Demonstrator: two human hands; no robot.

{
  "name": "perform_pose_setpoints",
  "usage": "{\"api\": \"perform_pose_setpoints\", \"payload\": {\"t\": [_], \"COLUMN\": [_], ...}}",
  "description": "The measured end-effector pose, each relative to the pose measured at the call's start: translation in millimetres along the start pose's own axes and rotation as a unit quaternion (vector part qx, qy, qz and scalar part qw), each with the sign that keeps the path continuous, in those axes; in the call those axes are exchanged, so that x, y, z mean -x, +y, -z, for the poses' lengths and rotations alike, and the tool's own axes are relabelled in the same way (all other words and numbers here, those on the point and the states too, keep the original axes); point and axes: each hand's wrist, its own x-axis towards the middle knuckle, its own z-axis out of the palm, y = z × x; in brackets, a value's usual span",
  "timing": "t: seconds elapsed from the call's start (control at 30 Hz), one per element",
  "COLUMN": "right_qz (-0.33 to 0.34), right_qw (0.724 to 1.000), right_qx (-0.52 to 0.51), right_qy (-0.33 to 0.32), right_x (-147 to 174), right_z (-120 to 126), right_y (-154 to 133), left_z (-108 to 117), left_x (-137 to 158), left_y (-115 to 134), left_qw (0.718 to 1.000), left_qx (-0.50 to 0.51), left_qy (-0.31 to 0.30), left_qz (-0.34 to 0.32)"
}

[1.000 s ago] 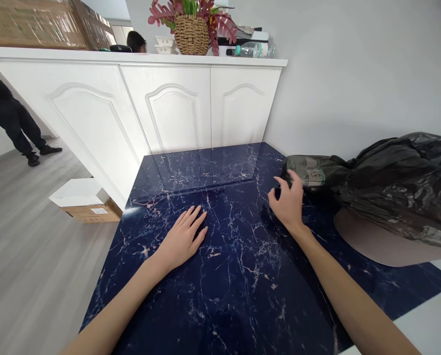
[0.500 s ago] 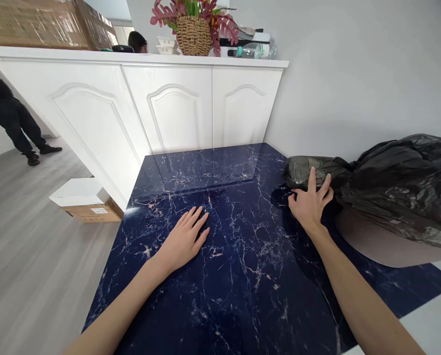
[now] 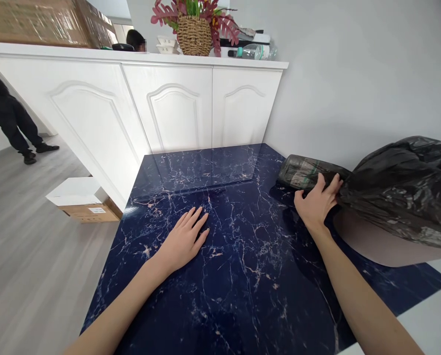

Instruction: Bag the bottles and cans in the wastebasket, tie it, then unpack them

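Note:
My left hand [image 3: 184,240] lies flat on the dark blue marble-patterned tabletop [image 3: 238,276], fingers stretched out, with nothing in it. At the right, my right hand [image 3: 317,202] grips a black plastic bag [image 3: 408,182] close to where it narrows. Its fingers reach over the top, and the thumb is on the near side. A wrapped bundle [image 3: 297,170] at the bag's left end rests on the table by the wall. Something pale and green shows dimly through the thin plastic; what it is I cannot tell.
A white cabinet [image 3: 179,108] stands behind the table, bearing a woven flower basket [image 3: 195,35], a plastic bottle [image 3: 255,51] and a large carton [image 3: 35,24]. Boxes [image 3: 90,209] sit on the floor at left. A person's dark-trousered legs [image 3: 11,118] show beyond. A rounded pinkish-grey surface [image 3: 375,244] lies under the bag.
My right hand has shifted slightly right along the bag, its fingers now bent over it. The bundle has turned, its left end coming a little left. My left hand has stayed put.

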Motion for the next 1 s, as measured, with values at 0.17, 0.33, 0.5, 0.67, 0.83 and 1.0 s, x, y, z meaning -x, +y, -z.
{"api": "perform_pose_setpoints", "payload": {"t": [0.17, 0.33, 0.5, 0.67, 0.83, 1.0], "right_qz": [-0.018, 0.029, -0.024, -0.062, 0.018, 0.042], "right_qw": [0.999, 0.997, 0.997, 0.993, 0.981, 0.976], "right_qx": [-0.024, -0.064, -0.075, -0.103, -0.169, -0.188], "right_qy": [-0.013, -0.034, 0.01, -0.02, -0.096, -0.098], "right_x": [6, 4, -3, 3, 12, 11], "right_z": [-4, 0, 6, -6, -11, 1], "right_y": [-1, -10, -5, -3, -23, -35], "left_z": [-2, -1, 0, -1, -3, -3], "left_x": [0, 1, 0, -1, 0, 1], "left_y": [-1, -1, 0, 0, -1, -2], "left_qw": [1.0, 1.0, 1.0, 1.0, 1.0, 1.0], "left_qx": [0.001, 0.005, 0.0, -0.003, 0.003, 0.005], "left_qy": [0.008, 0.002, -0.006, -0.002, 0.009, 0.016], "left_qz": [-0.002, 0.004, 0.002, 0.003, -0.001, -0.004]}}
